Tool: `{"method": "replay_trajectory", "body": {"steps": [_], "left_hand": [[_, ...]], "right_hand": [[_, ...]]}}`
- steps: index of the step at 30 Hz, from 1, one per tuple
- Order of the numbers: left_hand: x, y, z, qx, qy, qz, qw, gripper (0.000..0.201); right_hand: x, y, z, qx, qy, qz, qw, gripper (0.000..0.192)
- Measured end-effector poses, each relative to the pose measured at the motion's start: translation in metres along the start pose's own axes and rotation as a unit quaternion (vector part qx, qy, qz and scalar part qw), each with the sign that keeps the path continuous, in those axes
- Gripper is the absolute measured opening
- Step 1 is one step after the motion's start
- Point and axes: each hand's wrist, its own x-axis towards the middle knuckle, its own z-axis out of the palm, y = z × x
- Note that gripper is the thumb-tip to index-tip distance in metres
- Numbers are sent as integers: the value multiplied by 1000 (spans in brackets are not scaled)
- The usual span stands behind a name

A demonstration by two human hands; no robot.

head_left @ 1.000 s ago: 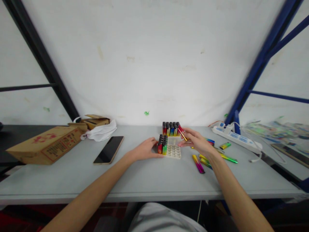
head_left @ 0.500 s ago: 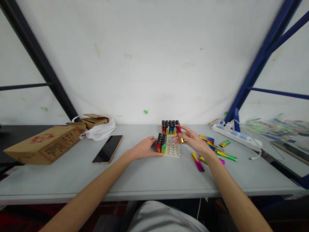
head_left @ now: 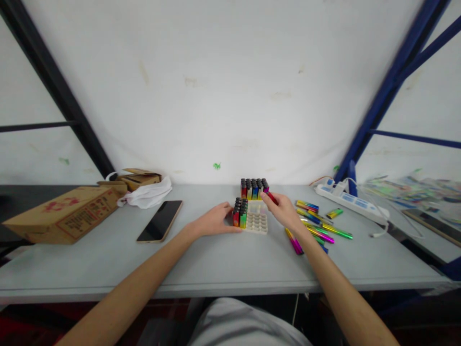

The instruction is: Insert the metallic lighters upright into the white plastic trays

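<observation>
Head view: red lighter [head_left: 271, 197] in right-hand grip [head_left: 284, 211].

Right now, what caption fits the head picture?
Left hand steadies a tray; right hand holds a lighter.

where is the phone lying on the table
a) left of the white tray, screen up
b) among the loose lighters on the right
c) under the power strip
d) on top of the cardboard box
a: the phone lies flat on the table, left of the tray and the left hand, beside the cardboard box.
</observation>
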Motion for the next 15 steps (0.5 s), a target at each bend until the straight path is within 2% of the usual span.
{"method": "replay_trajectory", "body": {"steps": [4, 9, 15], "left_hand": [[0, 0, 0, -6, 5, -1, 1000, 64], [0, 0, 0, -8, 4, -5, 1000, 62], [0, 1, 0, 1, -4, -6, 1000, 63]], "right_hand": [[-3, -4, 0, -64, 40, 8, 997, 56], [-3, -4, 1, -97, 27, 4, 995, 44], [-3, -6, 1, -121, 20, -11, 992, 38]]}}
